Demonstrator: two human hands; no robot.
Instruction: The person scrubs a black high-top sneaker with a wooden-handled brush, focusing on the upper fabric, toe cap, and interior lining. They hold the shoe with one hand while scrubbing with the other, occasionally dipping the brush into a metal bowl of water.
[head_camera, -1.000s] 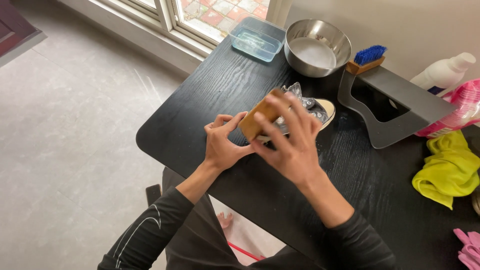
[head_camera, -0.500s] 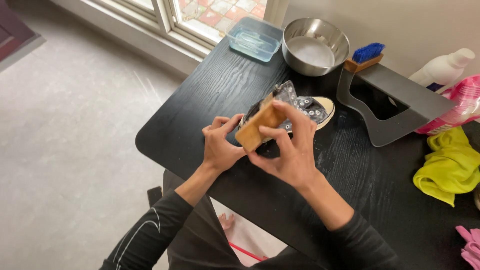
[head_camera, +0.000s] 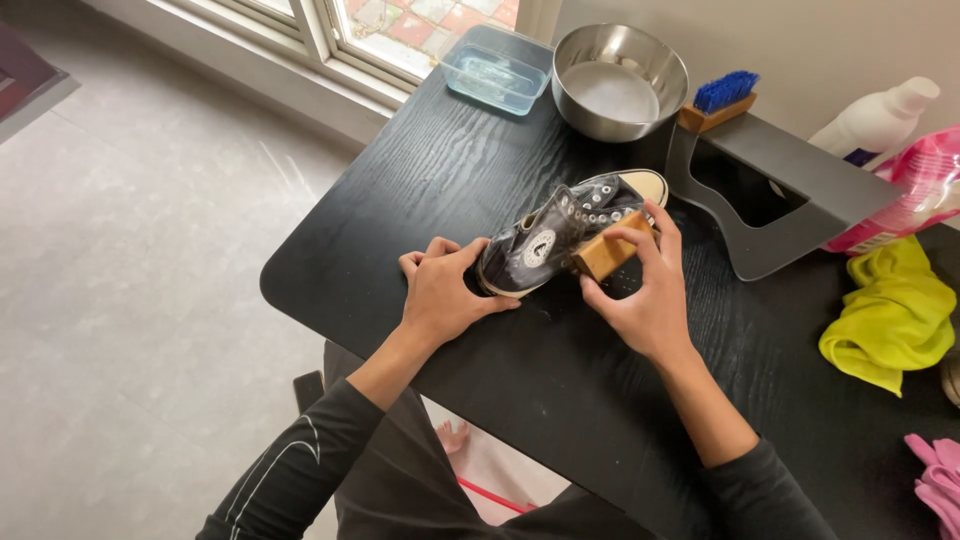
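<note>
Diagonally, sneaker (head_camera: 560, 238) toe toward bowl (head_camera: 620, 80).

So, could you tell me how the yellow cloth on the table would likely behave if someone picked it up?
The yellow cloth lies crumpled in soft folds on the table, so it would probably hang limp. It looks thin, so likely light. It seems unlikely to roll or slide.

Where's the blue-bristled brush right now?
In the head view, the blue-bristled brush sits at the table's far edge, between the steel bowl and the grey stand.
</note>
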